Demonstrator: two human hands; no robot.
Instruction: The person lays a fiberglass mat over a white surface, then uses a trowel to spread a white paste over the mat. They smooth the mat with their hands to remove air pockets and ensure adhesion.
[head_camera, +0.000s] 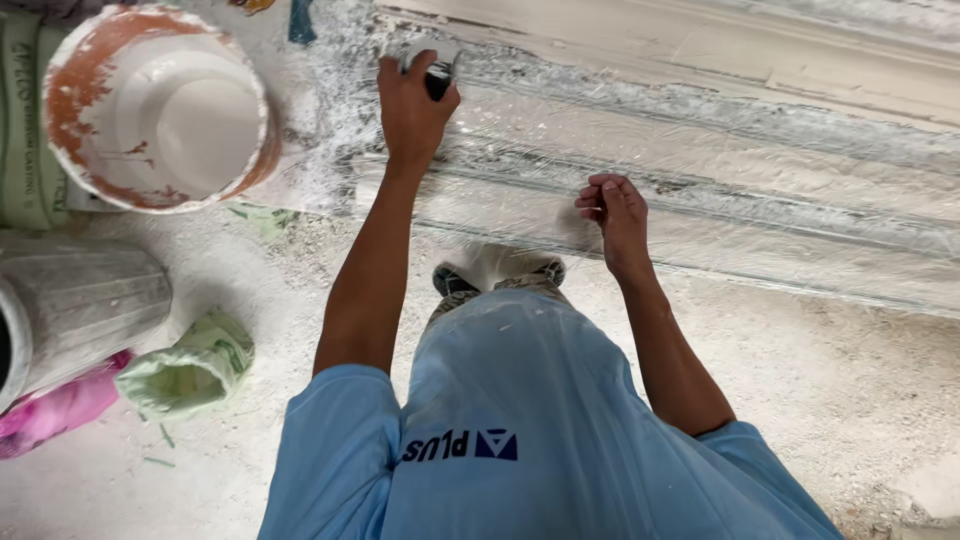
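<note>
Though plaster-caked, bucket (160, 108) of plaster

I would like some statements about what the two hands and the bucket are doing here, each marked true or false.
1. The left hand grips a small tool with a dark handle. True.
2. The right hand holds a hammer. False: its fingers are curled at the edge of the long white moulding and hold no tool.
3. The orange bucket holds white material. True.
4. The bucket stands to the right of both hands. False: it is to their left.
5. A crumpled green bag lies on the floor. True.
</note>
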